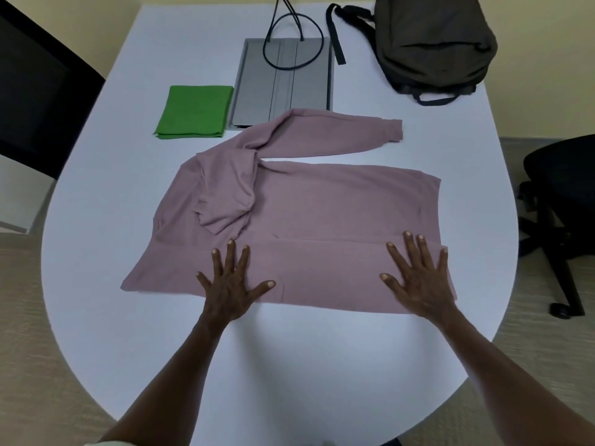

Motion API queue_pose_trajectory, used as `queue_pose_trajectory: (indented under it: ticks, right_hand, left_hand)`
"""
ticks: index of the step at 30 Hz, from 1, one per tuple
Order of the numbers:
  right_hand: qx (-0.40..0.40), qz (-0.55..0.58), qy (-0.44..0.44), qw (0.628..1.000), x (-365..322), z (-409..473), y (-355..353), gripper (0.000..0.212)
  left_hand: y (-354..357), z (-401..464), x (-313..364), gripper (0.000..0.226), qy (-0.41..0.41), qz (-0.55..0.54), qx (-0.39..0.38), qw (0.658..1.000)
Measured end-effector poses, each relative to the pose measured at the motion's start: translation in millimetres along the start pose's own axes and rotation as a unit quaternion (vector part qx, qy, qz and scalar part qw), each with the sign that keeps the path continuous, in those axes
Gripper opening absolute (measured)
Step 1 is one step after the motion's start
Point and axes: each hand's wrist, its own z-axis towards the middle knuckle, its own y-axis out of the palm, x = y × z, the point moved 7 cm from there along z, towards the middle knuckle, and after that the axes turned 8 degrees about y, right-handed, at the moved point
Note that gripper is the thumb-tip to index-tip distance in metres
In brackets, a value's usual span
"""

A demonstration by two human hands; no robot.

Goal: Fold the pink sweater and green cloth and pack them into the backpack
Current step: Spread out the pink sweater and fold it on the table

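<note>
Office or meeting room. White rounded tabletop (128,317) with a recessed grey cable hatch (283,85) and looping black cables (291,40); black swivel chair (560,201) on castors at right. Plain cream walls (531,59), beige carpet (32,349), dark panel (35,85) at left.

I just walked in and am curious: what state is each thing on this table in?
pink sweater: spread out, partly folded, one sleeve stretched away
green cloth: folded flat
backpack: looks closed, nothing packed yet
left hand: open, flat on sweater
right hand: open, flat on sweater
</note>
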Motion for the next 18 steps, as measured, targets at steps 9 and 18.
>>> queue_pose_trajectory:
  ticks: [9,18]
  right_hand:
    - [-0.020,-0.007,0.000,1.000,2.5,7.0,3.1,0.075]
    - [0.025,0.115,-0.167,0.979,-175.7,-1.5,-21.1,0.075]
  left_hand:
    - [-1.0,0.6,2.0,0.105,-0.011,0.012,-0.018,1.000]
    - [-4.9,-11.1,8.7,0.113,-0.019,-0.017,0.059,0.998]
